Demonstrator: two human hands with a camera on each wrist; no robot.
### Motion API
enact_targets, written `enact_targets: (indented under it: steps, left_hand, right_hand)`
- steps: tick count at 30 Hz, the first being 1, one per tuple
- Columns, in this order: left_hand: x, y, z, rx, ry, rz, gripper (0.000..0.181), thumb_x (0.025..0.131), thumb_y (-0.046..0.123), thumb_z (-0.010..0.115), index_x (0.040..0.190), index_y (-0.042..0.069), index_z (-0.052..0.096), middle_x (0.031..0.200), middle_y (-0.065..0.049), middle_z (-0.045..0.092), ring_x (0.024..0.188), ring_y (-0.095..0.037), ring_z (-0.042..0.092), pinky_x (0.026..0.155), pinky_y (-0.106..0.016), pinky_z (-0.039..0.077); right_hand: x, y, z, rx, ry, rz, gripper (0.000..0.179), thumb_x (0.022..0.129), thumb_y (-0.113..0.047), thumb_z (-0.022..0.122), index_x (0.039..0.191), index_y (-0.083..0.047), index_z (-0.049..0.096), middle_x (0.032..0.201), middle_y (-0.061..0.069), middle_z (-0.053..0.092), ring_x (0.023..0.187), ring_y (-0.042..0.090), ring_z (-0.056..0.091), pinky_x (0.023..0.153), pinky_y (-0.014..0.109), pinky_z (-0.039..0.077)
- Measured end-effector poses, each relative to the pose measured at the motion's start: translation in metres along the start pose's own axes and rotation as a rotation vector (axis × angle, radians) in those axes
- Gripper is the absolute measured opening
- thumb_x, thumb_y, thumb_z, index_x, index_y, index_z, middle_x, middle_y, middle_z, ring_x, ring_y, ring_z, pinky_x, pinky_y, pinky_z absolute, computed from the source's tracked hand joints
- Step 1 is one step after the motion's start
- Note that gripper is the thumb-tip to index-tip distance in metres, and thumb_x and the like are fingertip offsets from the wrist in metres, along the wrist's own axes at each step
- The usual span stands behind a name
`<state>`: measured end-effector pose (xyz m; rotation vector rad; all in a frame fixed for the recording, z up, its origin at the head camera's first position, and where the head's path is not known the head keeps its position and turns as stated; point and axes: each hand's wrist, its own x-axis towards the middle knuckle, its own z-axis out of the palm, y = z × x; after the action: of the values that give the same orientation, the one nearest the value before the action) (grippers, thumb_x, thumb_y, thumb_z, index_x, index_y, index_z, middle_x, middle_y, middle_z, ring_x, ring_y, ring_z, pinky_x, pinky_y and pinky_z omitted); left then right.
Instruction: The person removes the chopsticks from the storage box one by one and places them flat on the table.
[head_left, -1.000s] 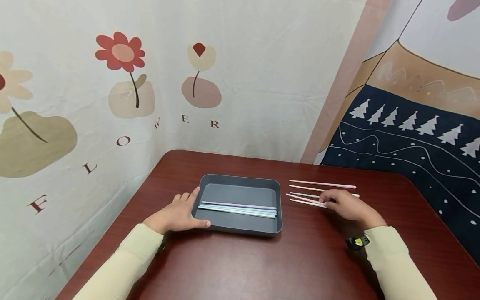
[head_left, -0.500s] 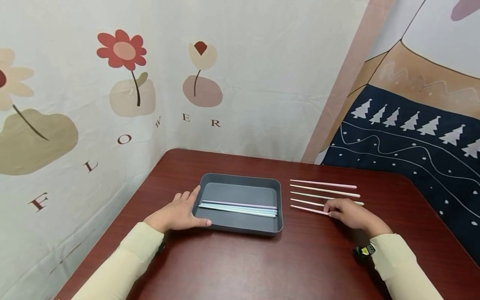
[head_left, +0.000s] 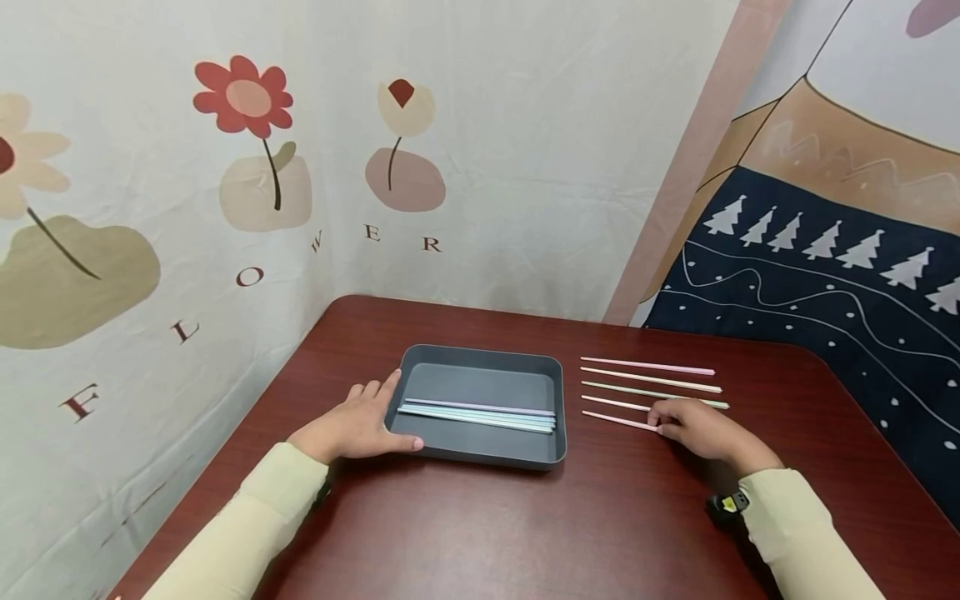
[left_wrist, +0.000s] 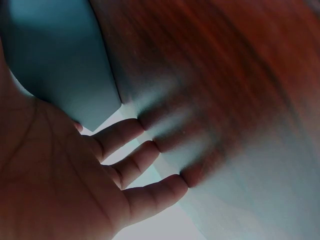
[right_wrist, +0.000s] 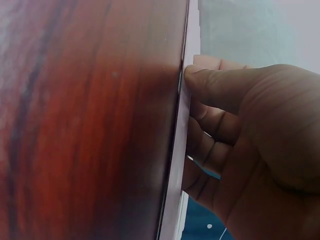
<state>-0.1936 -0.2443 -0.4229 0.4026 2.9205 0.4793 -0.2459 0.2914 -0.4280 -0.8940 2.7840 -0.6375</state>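
The left hand (head_left: 358,427), fingers spread, touches the tray (head_left: 480,358) at nine o'clock; chopsticks (head_left: 480,417) lie inside. At the tray's three o'clock, the right hand (head_left: 693,427) pinches a pink stick (head_left: 619,420) on the surface (head_left: 487,533), partly hiding one of four sticks (head_left: 651,379) towards twelve.

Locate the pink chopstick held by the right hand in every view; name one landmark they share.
Head: the pink chopstick is right of centre, lowest of the row.
Left wrist: not in it.
Right wrist: the pink chopstick runs steeply, just right of centre.
Shared landmark: red-brown table.
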Motion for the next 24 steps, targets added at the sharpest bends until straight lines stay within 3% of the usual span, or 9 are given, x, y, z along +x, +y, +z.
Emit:
enact_targets:
  steps: [15,24]
  left_hand:
    - [-0.002,0.000,-0.002,-0.006,0.003,-0.015,0.134,0.068,0.085,0.063,0.158,0.001,0.012,0.144,-0.027,0.038,0.129,-0.046,0.035,0.097,-0.055,0.041]
    - [-0.003,0.001,-0.002,-0.005,0.003,-0.009,0.134,0.067,0.085,0.063,0.158,0.000,0.013,0.143,-0.026,0.039,0.127,-0.044,0.036,0.096,-0.055,0.042]
  right_hand:
    - [0.004,-0.012,-0.010,-0.015,-0.005,0.009,0.017,0.093,0.001,0.064,0.096,-0.015,0.068,0.079,-0.010,0.057,0.075,0.010,0.051,0.069,0.032,0.045]
    - [0.040,-0.042,-0.019,0.008,0.020,-0.031,0.010,0.096,-0.008,0.065,0.101,-0.013,0.071,0.094,-0.003,0.066,0.084,0.012,0.057,0.078,0.037,0.050]
